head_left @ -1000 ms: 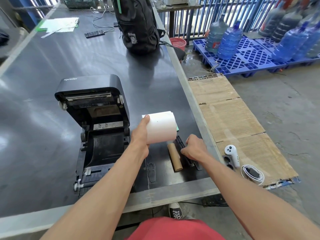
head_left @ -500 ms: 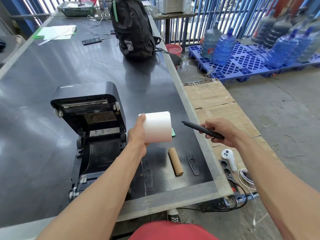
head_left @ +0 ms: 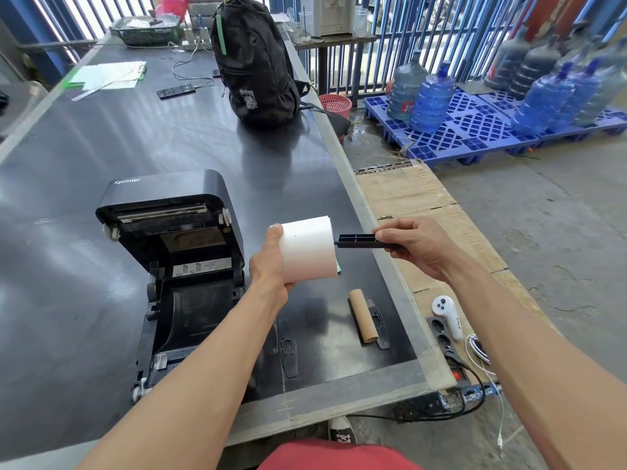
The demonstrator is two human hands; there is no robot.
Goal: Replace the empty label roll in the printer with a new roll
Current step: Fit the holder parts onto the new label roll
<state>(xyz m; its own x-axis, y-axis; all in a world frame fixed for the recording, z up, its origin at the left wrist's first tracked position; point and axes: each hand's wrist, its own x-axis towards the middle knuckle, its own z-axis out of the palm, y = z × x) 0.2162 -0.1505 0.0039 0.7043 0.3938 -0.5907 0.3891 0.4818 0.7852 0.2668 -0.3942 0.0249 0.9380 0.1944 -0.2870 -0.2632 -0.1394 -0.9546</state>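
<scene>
On dark table [head_left: 101, 137], counted:
- One printer [head_left: 176, 266], lid raised, roll bay bare.
- One new white label roll [head_left: 307, 247], held above the table just right of the printer; left hand [head_left: 271, 266] wrapped around its left end, thumb on top.
- One black spindle [head_left: 356, 240], its tip at the roll's right end; right hand [head_left: 417, 245] pinching its other end.
- One empty cardboard core [head_left: 363, 315], lying flat.
- Two black flat guide pieces [head_left: 288, 351], one touching the core.
- One black backpack [head_left: 254, 62], upright, far end.

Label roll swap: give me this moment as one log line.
left hand: holds new roll | right hand: spindle at roll's core | printer: lid open | empty core: on table
</scene>
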